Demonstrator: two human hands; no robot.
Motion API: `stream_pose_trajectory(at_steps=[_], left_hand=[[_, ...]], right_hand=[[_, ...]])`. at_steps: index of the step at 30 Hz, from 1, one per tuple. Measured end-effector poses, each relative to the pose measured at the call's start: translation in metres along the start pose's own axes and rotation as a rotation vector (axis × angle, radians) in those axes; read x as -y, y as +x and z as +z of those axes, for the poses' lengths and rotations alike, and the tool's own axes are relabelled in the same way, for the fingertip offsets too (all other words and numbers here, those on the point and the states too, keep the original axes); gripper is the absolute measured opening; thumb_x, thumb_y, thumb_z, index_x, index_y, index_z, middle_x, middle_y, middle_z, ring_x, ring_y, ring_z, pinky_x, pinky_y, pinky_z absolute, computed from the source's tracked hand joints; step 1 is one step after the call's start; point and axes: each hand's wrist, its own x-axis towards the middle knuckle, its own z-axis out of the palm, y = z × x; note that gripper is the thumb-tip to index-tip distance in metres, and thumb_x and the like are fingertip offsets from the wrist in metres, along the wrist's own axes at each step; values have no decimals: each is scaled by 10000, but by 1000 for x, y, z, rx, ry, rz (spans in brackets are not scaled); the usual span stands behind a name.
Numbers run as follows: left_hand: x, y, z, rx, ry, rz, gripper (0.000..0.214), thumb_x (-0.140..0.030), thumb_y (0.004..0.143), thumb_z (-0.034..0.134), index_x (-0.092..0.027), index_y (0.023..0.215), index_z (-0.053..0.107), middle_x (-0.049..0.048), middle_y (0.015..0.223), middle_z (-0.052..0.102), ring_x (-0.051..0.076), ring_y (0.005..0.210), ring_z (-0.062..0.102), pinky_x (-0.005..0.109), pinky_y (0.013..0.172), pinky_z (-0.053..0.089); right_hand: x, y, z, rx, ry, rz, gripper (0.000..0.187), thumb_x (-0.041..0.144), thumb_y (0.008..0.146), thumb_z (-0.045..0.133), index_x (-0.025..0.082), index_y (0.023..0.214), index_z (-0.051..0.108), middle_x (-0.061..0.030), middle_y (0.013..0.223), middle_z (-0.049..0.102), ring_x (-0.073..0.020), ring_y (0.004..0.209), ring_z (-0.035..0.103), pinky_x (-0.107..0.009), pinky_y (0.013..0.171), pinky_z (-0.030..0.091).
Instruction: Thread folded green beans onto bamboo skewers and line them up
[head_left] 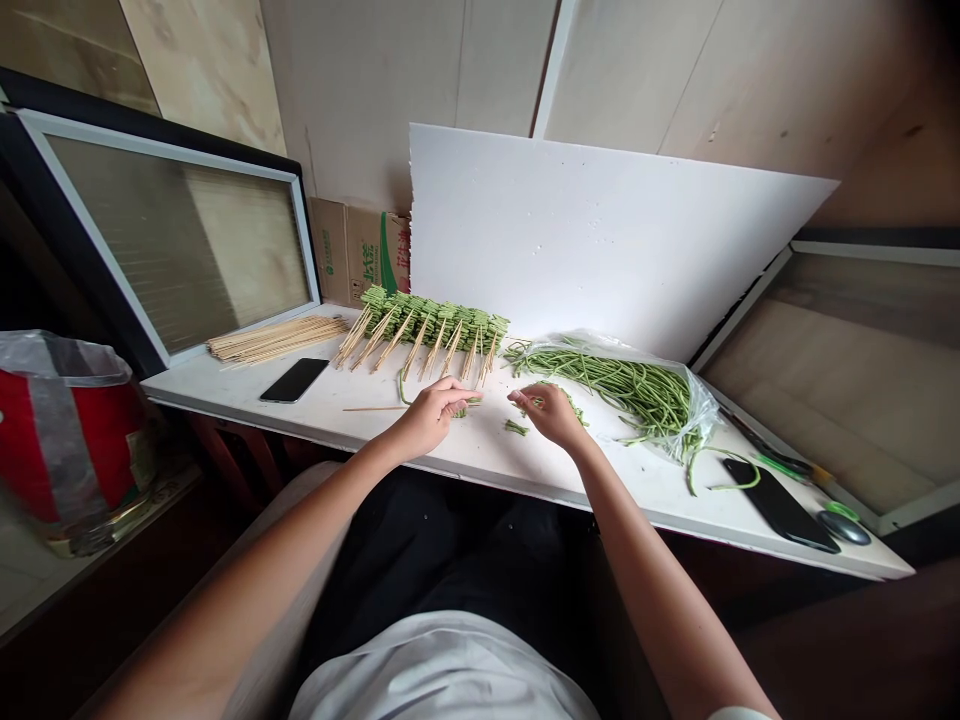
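My left hand (433, 418) is closed around a thin bamboo skewer (371, 408), whose bare end sticks out to the left. Bits of green bean show by its fingertips, partly hidden. Facing it across a small gap, my right hand (551, 412) has thumb and fingers drawn together; whatever lies between them is too small to name. Beneath and beside the right hand are cut green bean pieces (515, 427), some covered by it. A single curved bean (403, 388) lies just behind my left hand.
Loaded bean skewers (442, 325) are stacked at the back, sticks pointing forward. Bare skewers (274, 340) and a phone (295, 380) lie left. To the right are long beans (630, 385) in a clear bag, another dark phone (780, 505) and scissors (780, 458). A white board (600, 240) stands behind.
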Motion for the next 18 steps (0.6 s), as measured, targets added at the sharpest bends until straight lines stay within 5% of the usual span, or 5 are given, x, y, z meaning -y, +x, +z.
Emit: stream_pose_trajectory(at_steps=[3,8,14,18], left_hand=[[-2,-1,6,-36,-46,-17,313,-290,1050,603,-213,1329,721,84,1071,704,196,982,702,349,933,579],[-9,-1,13,-97,-163,-77,708,-241,966,741,-225,1590,407,29,937,740,183,915,730,368,953,588],[-8,1,10,-105,3,-31,162,-267,975,727,-185,1111,760,78,1016,764,206,915,721,339,858,578],[-5,1,10,-162,92,52,112,-260,989,710,-188,993,795,74,950,757,199,857,709,326,806,560]], right_hand=[[39,-4,-2,107,201,1,486,635,978,633,192,944,829,-116,1010,819,-242,837,741,-338,702,559],[77,-13,8,79,265,-86,386,606,914,744,233,944,839,-86,973,822,-232,842,740,-329,694,553],[73,-11,4,-20,287,-92,410,619,926,724,216,932,799,-95,968,802,-241,875,733,-339,702,560],[73,-12,0,35,252,-105,413,630,922,725,226,975,789,-95,1003,786,-238,893,718,-357,734,568]])
